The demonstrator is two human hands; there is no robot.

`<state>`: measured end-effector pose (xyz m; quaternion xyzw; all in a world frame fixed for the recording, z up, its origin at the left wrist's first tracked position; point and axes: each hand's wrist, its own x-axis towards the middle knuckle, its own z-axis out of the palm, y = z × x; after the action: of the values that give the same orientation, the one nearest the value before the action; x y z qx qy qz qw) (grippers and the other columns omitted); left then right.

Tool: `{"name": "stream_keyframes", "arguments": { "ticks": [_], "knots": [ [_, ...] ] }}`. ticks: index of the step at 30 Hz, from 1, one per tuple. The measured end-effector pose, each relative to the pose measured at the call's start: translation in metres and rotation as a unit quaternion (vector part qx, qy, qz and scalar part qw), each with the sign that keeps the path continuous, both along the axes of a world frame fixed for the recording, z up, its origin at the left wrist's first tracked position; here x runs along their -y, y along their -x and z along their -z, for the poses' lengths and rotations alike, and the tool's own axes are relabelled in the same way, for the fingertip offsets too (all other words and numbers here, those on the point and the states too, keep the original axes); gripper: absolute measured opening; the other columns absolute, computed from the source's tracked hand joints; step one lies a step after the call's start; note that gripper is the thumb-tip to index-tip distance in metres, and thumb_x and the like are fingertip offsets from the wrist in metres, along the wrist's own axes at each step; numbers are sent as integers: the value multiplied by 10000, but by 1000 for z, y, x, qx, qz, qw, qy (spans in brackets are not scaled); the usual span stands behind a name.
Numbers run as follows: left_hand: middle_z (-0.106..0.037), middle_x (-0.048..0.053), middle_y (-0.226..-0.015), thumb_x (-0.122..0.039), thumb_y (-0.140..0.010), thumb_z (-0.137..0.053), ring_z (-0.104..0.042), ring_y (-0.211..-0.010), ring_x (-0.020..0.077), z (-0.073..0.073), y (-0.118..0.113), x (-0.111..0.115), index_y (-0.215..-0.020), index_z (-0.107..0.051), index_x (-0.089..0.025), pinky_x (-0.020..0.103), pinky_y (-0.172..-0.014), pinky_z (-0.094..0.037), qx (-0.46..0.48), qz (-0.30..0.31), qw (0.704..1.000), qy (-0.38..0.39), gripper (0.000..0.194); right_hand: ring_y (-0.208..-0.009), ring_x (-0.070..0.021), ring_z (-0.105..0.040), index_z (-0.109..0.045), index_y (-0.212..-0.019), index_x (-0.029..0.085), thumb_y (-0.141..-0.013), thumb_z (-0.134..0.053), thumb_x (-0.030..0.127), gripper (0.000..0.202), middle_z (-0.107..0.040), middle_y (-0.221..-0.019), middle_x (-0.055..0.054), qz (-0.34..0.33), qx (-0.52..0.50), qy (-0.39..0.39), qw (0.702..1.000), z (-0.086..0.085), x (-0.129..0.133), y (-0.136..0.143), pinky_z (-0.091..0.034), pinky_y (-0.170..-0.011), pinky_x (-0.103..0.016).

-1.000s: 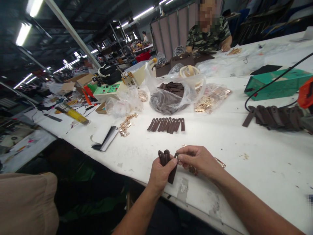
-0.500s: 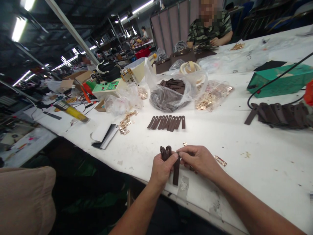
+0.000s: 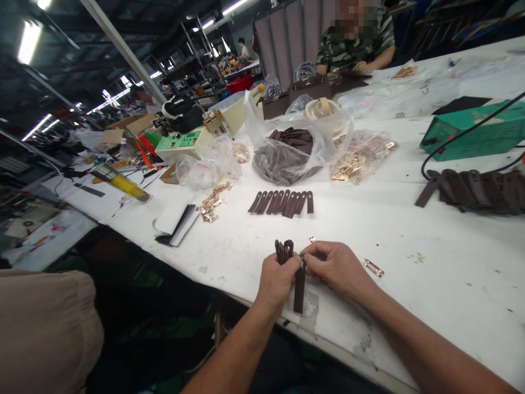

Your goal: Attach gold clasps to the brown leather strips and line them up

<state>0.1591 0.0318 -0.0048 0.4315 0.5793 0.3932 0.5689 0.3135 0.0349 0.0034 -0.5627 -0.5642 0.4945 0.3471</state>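
Note:
My left hand (image 3: 279, 279) is closed round a bundle of dark brown straps (image 3: 284, 250), whose looped ends stick up above the fist. One flat brown strap (image 3: 299, 290) hangs down between my hands, its top end at my left thumb. The fingertips of my right hand (image 3: 334, 268) pinch at that top end; any small part between them is too small to make out. Beyond my hands lies a row of several brown straps (image 3: 282, 203). A gold metal piece (image 3: 373, 267) lies right of my right hand, and another (image 3: 312, 239) just behind it.
Behind the row stand a plastic bag of brown pieces (image 3: 283, 158) and a bag of gold fittings (image 3: 348, 167). Gold pieces (image 3: 213, 202) lie left, near a folded card (image 3: 177, 225). At right are a strap pile (image 3: 478, 191) and a green box (image 3: 471, 131). A person (image 3: 356, 38) sits opposite.
The view has shifted slightly. Both hands keep nearly the same hold, with the single strap still hanging between them. The person opposite has moved a hand a little.

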Motion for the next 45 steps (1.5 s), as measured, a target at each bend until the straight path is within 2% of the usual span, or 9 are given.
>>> {"name": "stream_keyframes", "arguments": {
  "ticks": [8,14,19,28,36,45],
  "knots": [
    [-433,-65,-419,-319,-791,-649,-326,-373,78,2,1,-1,-714,-618,-154,201,-375,-217,-5,9,1000,5,185,-499,-110,-532,-732,-787,171,-790,-582,252,171,-649,-583,16,-1,-30,-2,1000,6,-2,2,-381,-472,-207],
    [-447,-63,-436,-344,-803,-659,-348,-381,75,4,-1,1,-742,-609,-148,190,-379,-240,18,-15,1000,-13,211,-557,-124,-581,-704,-1040,183,-821,-578,268,267,-658,-653,22,13,-79,1,997,11,1,3,-444,-530,-218],
    [-431,-71,-442,-384,-802,-680,-336,-379,70,6,-2,5,-724,-577,-157,190,-374,-235,24,-46,999,-13,261,-603,-124,-560,-706,-1079,188,-809,-581,239,302,-628,-682,29,-17,-36,-43,998,10,4,2,-444,-581,-229],
    [-447,-72,-477,-395,-821,-673,-363,-408,68,6,-2,6,-706,-552,-166,187,-412,-286,-19,-25,999,-41,284,-630,-127,-568,-679,-1185,184,-819,-563,212,384,-644,-729,23,-42,-4,-60,997,8,7,0,-452,-607,-239],
    [-470,-69,-518,-402,-834,-675,-386,-451,78,10,-3,9,-771,-582,-161,195,-455,-329,-33,-39,997,-63,266,-637,-135,-608,-674,-1167,201,-797,-569,193,385,-667,-740,20,-28,23,-77,996,8,9,6,-480,-630,-244],
    [-481,-61,-482,-447,-836,-680,-393,-430,85,13,1,8,-722,-615,-154,219,-485,-351,-31,-28,997,-60,321,-662,-143,-602,-681,-1157,205,-791,-555,175,388,-687,-829,-10,-29,69,-125,989,8,13,7,-486,-646,-254]
  ]
}}
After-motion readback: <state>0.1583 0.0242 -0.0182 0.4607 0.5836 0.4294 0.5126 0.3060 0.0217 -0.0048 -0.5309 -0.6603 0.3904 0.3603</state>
